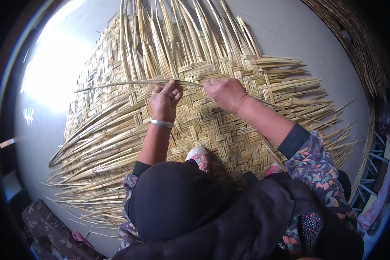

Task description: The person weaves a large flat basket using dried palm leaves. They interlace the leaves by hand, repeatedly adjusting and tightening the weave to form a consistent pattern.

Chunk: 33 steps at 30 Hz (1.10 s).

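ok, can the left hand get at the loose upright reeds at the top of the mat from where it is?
Probably yes: the left hand sits on the woven reed mat just below those loose reeds, nothing lies between, though it already pinches a long reed strip.

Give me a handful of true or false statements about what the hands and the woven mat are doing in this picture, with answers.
1. Both hands pinch one long reed strip across the woven mat. True.
2. The left hand wears a glove. False: it is bare, with a metal bangle on the wrist.
3. The mat lies on a grey floor. True.
4. The right hand holds scissors. False: it grips only the strip.
5. The mat's edges are trimmed. False: loose strip ends stick out.
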Tool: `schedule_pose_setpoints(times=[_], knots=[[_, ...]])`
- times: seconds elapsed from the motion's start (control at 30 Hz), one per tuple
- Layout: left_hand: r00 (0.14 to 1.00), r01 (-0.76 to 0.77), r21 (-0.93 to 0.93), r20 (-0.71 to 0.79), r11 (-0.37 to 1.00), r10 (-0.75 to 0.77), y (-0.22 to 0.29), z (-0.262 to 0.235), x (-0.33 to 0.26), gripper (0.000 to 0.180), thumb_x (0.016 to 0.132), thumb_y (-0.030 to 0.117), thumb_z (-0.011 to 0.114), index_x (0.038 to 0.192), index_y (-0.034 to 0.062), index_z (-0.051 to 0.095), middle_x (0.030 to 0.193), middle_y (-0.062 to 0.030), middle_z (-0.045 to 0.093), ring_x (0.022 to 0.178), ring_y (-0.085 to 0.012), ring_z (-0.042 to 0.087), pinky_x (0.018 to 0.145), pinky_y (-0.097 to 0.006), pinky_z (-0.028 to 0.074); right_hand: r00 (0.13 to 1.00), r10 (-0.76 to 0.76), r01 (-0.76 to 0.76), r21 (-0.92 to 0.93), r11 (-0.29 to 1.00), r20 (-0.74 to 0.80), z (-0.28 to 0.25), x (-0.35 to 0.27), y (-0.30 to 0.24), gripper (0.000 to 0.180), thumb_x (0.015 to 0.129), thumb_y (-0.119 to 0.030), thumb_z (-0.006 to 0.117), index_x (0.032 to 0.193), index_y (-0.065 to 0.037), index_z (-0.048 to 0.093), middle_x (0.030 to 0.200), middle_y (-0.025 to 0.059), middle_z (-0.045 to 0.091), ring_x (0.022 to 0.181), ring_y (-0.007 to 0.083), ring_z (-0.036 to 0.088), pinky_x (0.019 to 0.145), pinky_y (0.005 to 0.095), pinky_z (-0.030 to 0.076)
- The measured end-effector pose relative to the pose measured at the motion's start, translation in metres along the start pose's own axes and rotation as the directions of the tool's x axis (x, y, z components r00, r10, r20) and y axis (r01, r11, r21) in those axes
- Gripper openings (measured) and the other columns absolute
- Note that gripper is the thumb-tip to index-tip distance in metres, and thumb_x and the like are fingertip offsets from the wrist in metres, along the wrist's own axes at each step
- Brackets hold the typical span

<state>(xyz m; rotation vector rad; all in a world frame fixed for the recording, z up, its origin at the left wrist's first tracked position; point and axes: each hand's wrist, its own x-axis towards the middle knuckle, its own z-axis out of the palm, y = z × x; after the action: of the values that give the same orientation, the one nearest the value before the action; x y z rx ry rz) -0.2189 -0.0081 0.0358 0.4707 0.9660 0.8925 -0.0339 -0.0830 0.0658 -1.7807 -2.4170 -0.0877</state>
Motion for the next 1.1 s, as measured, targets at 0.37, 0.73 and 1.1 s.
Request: schedule_pose_setpoints(times=[0.37, 0.73, 1.1], knots=[[0.993, 0.059, 0.070, 0.094, 0.996, -0.065, 0.008, -0.008, 0.003, 0.012, 0.087, 0.016, 0.061, 0.087, 0.0037, 0.057, 0.065, -0.0026, 0.055, 0.050, -0.0106, 0.052, 0.045, -0.021, 0.042, 0.952, 0.136, -0.221, 0.310, 0.925, 0.275, -0.012, -0.003, -0.001, 0.009, 0.084, -0.012, 0.054, 0.081, -0.005, 0.056, 0.069, 0.0089, 0.060, 0.058, 0.0165, 0.061, 0.053, 0.0272, 0.051], [0.928, -0.369, 0.283, 0.159, 0.885, 0.336, -0.013, 0.005, -0.010, 0.017, 0.082, 0.007, 0.066, 0.097, 0.0007, 0.061, 0.082, -0.0028, 0.063, 0.072, -0.0076, 0.058, 0.061, -0.021, 0.045, 0.727, 0.178, -0.685, 0.721, 0.108, 0.663, -0.014, 0.019, -0.006, 0.014, 0.088, -0.015, 0.059, 0.082, -0.002, 0.056, 0.070, 0.0034, 0.059, 0.059, 0.0084, 0.060, 0.052, 0.0214, 0.051], [0.916, -0.351, 0.301, -0.085, 0.887, 0.392, 0.004, -0.029, 0.010, 0.016, 0.079, 0.003, 0.067, 0.094, 0.0012, 0.062, 0.077, -0.0013, 0.063, 0.068, -0.0077, 0.058, 0.057, -0.019, 0.044, 0.692, 0.128, -0.696, 0.611, 0.377, 0.710, -0.026, 0.004, 0.005, 0.018, 0.086, -0.016, 0.061, 0.078, -0.001, 0.054, 0.061, 0.0038, 0.057, 0.051, 0.0091, 0.060, 0.044, 0.0232, 0.049]])
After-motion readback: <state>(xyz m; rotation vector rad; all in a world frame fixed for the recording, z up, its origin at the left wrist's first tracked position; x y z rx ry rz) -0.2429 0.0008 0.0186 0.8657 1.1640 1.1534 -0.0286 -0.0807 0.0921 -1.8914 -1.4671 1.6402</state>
